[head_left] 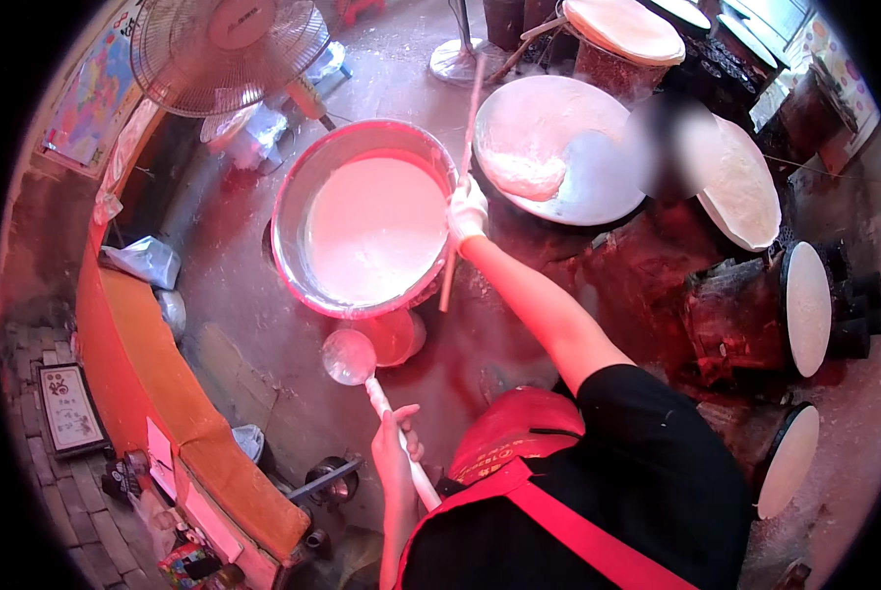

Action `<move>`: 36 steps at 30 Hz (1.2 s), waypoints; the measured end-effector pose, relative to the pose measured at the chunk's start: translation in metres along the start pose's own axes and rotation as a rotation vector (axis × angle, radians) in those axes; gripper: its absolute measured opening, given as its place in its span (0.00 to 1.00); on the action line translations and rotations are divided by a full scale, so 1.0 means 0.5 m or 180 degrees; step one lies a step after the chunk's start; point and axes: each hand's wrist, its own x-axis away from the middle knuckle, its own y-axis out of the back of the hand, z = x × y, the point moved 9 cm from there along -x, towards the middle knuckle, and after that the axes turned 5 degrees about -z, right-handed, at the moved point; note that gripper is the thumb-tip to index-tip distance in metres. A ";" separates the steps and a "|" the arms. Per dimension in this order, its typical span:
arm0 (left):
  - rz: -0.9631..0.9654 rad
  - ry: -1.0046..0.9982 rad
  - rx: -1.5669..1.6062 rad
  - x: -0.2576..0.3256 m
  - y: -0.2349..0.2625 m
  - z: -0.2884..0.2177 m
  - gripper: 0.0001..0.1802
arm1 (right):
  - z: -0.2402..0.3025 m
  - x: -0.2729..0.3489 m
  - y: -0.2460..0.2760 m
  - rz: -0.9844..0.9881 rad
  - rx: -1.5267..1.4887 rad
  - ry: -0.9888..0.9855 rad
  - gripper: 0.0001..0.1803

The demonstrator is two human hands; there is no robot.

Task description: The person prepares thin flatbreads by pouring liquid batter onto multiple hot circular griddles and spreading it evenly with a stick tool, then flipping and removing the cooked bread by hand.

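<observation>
Nearest, the left hand (398, 442) has its fingers curled loosely around the pale handle of a ladle (349, 356), whose round bowl hangs clear of the pale batter (376, 231). Just beyond it stands a red bucket (406, 339), next to the wide metal basin (294, 221) that holds a large pool of that batter, so plenty looks left to use. At the basin's right rim, the right hand (468, 208) has its fingers closed around a long wooden stick (477, 98); whether they also press on the rim, I cannot tell. Farther off, a round griddle (603, 162) seems only part done: batter whitens much of it, with a thicker heap near its lower left, while a grey patch remains uncoated. The griddle beyond it (745, 192) appears fully coated. A fan (234, 59) stands beyond the basin.
</observation>
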 end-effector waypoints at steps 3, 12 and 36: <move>-0.0008 0.0013 0.0033 0.009 -0.009 0.024 0.20 | -0.034 0.062 -0.005 -0.0477 -0.0155 -0.0272 0.18; 0.0540 -0.0024 0.0230 -0.037 -0.070 0.025 0.17 | 0.046 0.257 0.334 0.0052 -0.1033 -0.1493 0.20; 0.1228 -0.0084 -0.0042 0.034 -0.472 0.042 0.17 | 0.119 0.112 0.538 0.2342 -0.0175 -0.1521 0.21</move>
